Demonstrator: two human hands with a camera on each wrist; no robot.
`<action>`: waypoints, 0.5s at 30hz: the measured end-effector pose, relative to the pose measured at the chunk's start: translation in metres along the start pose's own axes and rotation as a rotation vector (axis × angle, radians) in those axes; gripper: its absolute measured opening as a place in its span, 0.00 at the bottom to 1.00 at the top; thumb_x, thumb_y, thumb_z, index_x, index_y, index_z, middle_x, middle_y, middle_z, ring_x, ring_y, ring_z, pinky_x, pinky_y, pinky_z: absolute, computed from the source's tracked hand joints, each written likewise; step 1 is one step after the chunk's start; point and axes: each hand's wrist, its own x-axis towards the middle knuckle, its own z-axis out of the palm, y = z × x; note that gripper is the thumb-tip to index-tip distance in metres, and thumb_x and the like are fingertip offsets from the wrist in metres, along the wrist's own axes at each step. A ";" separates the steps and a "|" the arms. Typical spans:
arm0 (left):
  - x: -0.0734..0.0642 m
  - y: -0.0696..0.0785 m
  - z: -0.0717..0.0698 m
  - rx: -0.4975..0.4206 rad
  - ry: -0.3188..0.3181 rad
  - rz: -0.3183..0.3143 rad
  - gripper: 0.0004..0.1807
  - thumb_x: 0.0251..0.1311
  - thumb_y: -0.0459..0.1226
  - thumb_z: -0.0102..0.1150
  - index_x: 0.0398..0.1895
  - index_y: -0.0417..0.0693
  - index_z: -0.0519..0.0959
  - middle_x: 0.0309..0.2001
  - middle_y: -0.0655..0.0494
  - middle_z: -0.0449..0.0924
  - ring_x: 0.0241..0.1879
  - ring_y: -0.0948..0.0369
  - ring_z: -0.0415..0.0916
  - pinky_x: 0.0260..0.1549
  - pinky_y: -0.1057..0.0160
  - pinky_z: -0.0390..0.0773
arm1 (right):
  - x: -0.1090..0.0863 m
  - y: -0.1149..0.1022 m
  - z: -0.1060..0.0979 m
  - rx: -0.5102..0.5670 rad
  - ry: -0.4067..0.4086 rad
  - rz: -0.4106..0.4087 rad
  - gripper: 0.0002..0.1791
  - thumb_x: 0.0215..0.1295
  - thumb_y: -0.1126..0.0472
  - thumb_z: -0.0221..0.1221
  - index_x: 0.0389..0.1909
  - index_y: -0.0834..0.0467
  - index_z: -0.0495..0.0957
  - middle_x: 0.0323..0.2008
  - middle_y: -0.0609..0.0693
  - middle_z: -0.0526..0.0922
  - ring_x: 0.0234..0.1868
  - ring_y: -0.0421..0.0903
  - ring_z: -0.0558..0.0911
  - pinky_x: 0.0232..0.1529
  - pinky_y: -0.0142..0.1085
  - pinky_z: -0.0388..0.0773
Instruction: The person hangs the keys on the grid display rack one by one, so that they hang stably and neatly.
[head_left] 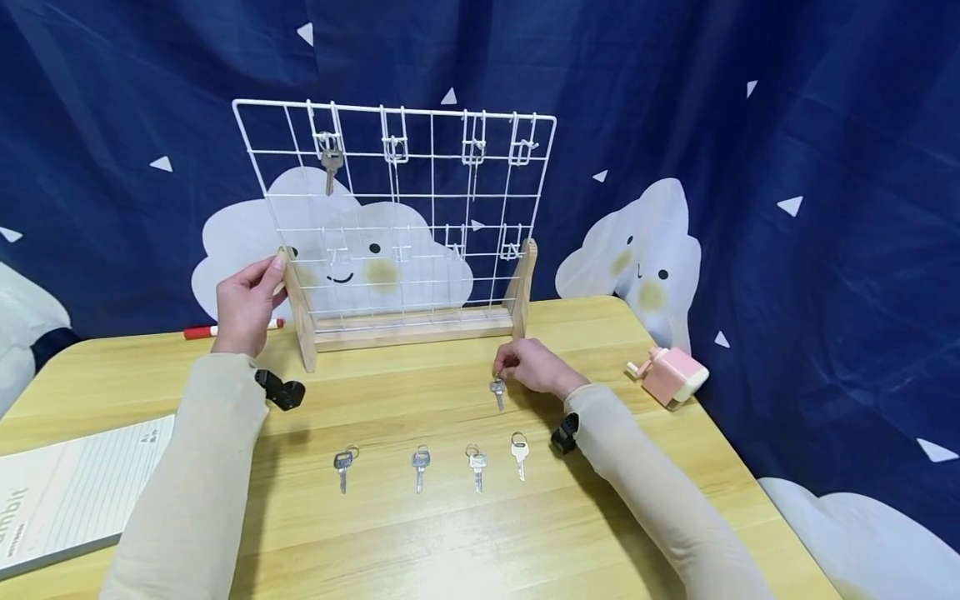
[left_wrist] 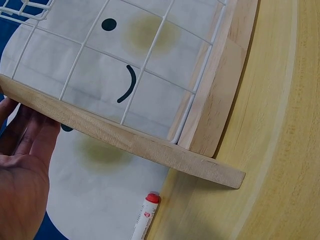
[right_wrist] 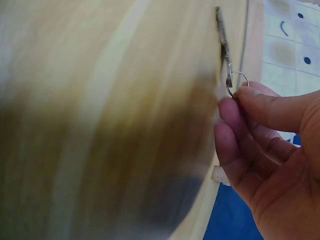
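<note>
My left hand [head_left: 246, 307] holds the left wooden upright [head_left: 298, 308] of a white wire grid rack [head_left: 431, 196], thumb on its near side. In the right wrist view, my right hand [right_wrist: 272, 145] pinches a thin metal ring [right_wrist: 240, 75] between thumb and fingertip. From that ring hangs a silver key [head_left: 498, 392], above the table in front of the rack's right end. Another key [head_left: 332, 171] hangs on the upper left hook of the grid. Several more keys with rings, among them one key [head_left: 420, 468] near the middle, lie in a row on the table.
White hooks [head_left: 395, 148] sit in two rows on the grid. A pink hand-cranked sharpener [head_left: 675, 377] stands by the table's right edge. At the left lie a notebook [head_left: 82, 487] and a red-and-white marker [head_left: 201, 332]. A blue curtain [head_left: 645, 75] hangs behind the table.
</note>
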 end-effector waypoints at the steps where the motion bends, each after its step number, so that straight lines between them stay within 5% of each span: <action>1: 0.000 0.000 0.000 -0.006 -0.001 0.001 0.32 0.61 0.53 0.59 0.66 0.48 0.75 0.64 0.49 0.70 0.64 0.58 0.67 0.63 0.54 0.65 | -0.001 -0.001 -0.001 0.012 0.007 -0.005 0.07 0.62 0.74 0.62 0.31 0.58 0.82 0.31 0.48 0.83 0.35 0.42 0.78 0.43 0.37 0.78; 15: -0.004 0.002 0.000 -0.020 -0.005 0.000 0.32 0.60 0.53 0.59 0.66 0.51 0.75 0.66 0.49 0.69 0.64 0.58 0.66 0.64 0.53 0.64 | -0.016 -0.015 -0.018 0.143 0.142 -0.018 0.06 0.61 0.74 0.63 0.34 0.61 0.84 0.30 0.47 0.83 0.34 0.43 0.79 0.39 0.36 0.80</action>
